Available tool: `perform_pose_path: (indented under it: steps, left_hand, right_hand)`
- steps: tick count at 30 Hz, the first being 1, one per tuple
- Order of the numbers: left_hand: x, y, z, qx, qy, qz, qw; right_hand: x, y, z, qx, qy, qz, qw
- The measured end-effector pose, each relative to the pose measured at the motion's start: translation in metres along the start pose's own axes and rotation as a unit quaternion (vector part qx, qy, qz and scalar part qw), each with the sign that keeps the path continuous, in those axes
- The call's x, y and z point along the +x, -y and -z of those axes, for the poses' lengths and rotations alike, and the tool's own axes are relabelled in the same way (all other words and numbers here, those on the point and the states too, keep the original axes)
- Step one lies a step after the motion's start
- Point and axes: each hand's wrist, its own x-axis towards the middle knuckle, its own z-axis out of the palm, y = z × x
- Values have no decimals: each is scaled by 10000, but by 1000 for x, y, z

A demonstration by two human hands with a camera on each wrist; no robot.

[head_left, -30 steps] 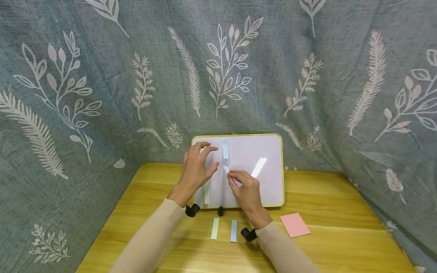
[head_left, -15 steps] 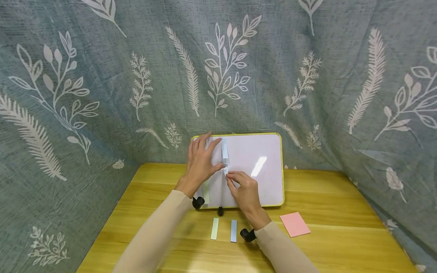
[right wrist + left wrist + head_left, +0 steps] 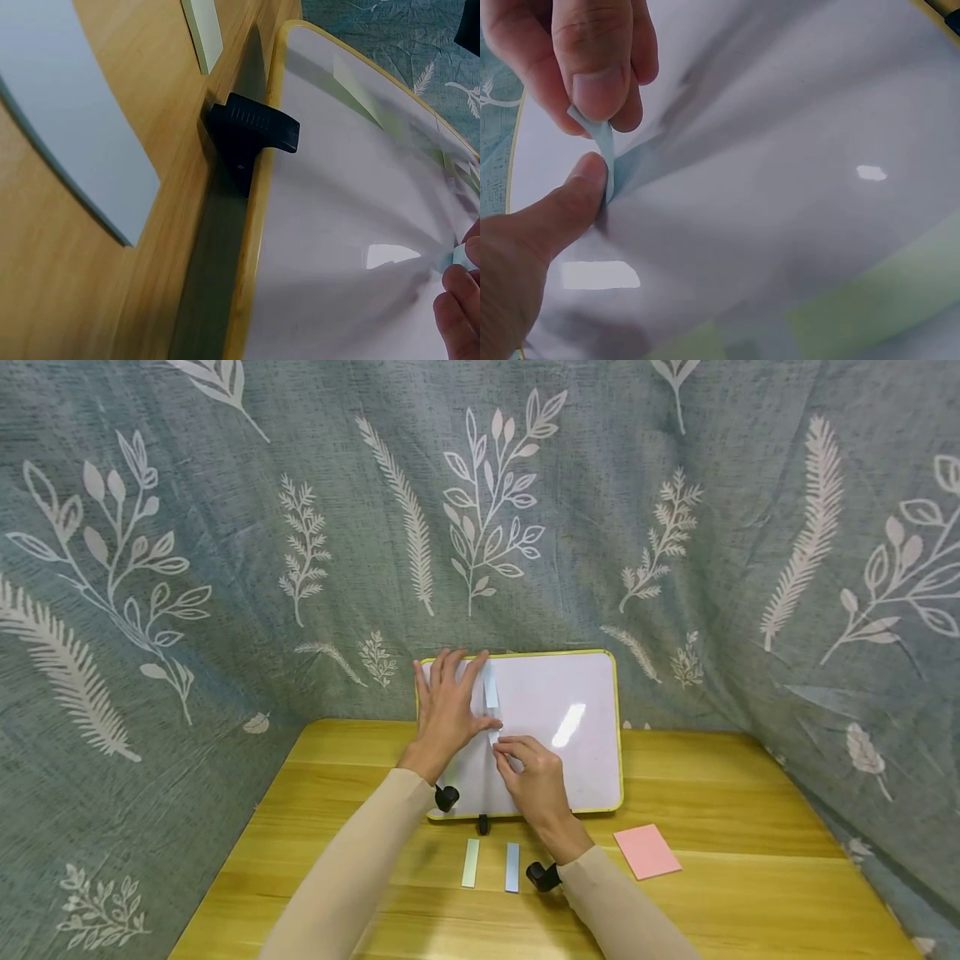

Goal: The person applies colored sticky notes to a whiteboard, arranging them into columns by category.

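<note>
Head: the left hand [image 3: 447, 714], fingers spread, partly hides the whiteboard [image 3: 555, 689]'s left edge; the right hand [image 3: 534, 777] pinches a blue strip [image 3: 492, 737] nearer that edge. Left wrist: left thumb touches it. Right wrist: pinching hand cut off.

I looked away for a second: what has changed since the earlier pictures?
The left hand has moved right and slightly up; its fingertips now reach the top edge of the whiteboard, and its thumb touches the lower blue strip. Nothing was let go: the right hand still pinches that strip. The pink pad, green pad and blue pad stayed put.
</note>
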Motion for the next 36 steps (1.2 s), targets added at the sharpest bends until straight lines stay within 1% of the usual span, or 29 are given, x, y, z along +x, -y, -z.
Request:
perform_pose_path:
  steps: [5,8,13,17,22,28,36]
  left_hand:
    - [2,-2,-2,3,-160,86,9998]
    - [3,-3,-1,-102,-200,168,9996]
    - [5,-3,-1,-168,-180,253,9994]
    - [5,-3,0,-117,-156,233,9995]
    - [4,-2,3,-95,-93,138,9998]
    - [2,2,7,-118,127,33,9998]
    - [1,13,18,-222,244,-388,9987]
  right_hand:
    - [-1,0,0,-4,62,-18,10000]
    - [-1,1,1,-4,77,0,10000]
    - [0,3,2,-55,101,-25,9999]
    - [0,3,2,-55,152,-76,9998]
    - [-2,3,3,-26,168,-76,9998]
    - [-5,4,5,-16,240,7,9997]
    - [-10,5,15,-31,355,93,9993]
